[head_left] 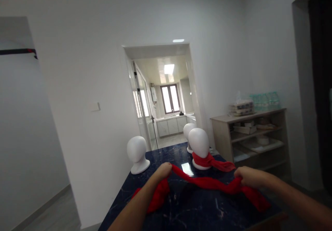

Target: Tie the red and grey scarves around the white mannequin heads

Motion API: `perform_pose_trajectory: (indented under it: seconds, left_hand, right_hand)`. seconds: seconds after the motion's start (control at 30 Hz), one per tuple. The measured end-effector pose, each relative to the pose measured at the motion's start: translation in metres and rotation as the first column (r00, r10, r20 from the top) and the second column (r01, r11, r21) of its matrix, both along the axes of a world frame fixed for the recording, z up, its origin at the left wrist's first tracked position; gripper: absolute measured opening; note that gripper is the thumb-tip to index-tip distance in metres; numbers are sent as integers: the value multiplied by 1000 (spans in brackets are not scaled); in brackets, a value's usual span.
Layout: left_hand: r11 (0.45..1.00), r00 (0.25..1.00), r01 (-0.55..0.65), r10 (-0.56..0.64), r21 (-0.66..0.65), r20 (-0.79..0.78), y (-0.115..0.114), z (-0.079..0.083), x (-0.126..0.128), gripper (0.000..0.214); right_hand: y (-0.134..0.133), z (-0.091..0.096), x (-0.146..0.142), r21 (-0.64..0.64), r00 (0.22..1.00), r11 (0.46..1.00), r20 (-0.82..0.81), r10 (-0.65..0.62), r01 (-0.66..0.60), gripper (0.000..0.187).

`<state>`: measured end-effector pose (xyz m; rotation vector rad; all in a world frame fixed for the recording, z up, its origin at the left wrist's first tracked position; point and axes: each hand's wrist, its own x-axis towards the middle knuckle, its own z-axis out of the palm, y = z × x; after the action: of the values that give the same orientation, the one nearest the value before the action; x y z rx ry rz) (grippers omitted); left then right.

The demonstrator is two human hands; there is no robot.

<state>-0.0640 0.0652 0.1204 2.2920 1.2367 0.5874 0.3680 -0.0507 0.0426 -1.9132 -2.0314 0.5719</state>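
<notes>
Stretched between my hands is a red scarf (204, 183), sagging a little above the dark blue table. My left hand (164, 171) is closed on one part of it, and more red cloth (159, 196) hangs below that wrist, partly behind my forearm. Toward the other end, my right hand (245, 176) grips the scarf, with a loose tail dropping toward the table's right edge. Just beyond stands a white mannequin head (198, 141) with another red scarf (203, 160) tied round its neck, the ends pointing right.
A bare white mannequin head (137, 153) stands at the table's left edge; another (188, 130) is partly hidden at the back. The dark blue marbled table (166, 154) reaches toward a doorway. A wooden shelf unit (220, 132) with bottles (266, 101) stands right.
</notes>
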Motion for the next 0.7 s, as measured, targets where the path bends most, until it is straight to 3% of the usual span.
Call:
perform_pose_trajectory:
  seconds: [0.2, 0.3, 0.37, 0.4, 0.47, 0.5, 0.57, 0.63, 0.7]
  left_hand:
    - [979, 914, 149, -83, -139, 397, 3, 107, -8, 30]
    - [973, 895, 183, -107, -138, 433, -12, 160, -6, 17]
    - [974, 908, 183, -116, -134, 403, -27, 190, 0, 6]
    - [980, 931, 170, -128, -98, 342, -37, 203, 6, 1]
    - [984, 980, 150, -161, 94, 118, -59, 224, 23, 9]
    - [955, 984, 176, -171, 240, -39, -71, 232, 33, 10]
    - [822, 947, 278, -147, 498, -286, -96, 245, 55, 13]
    - [679, 903, 367, -98, 636, -418, -119, 254, 74, 25]
    - [565, 875, 413, -30, 714, -483, -137, 262, 85, 38]
  right_hand:
    - [8, 11, 11, -52, 996, 999, -88, 6, -11, 12]
    - [10, 29, -14, -80, 993, 994, -99, 70, -78, 17]
    - [7, 50, -48, -26, 966, 986, -209, 154, -163, 38]
    - [5, 63, -71, 58, 917, 974, -328, 227, -221, 52]
    - [0, 90, -123, 263, 718, 935, -601, 352, -238, 80]
    - [-2, 103, -152, 306, 617, 918, -680, 397, -253, 86]
    - [-3, 124, -207, 384, 485, 898, -756, 439, -214, 83]
    - [1, 134, -253, 437, 370, 892, -814, 448, -120, 78]
    - [10, 133, -283, 420, 295, 901, -852, 432, -106, 70]
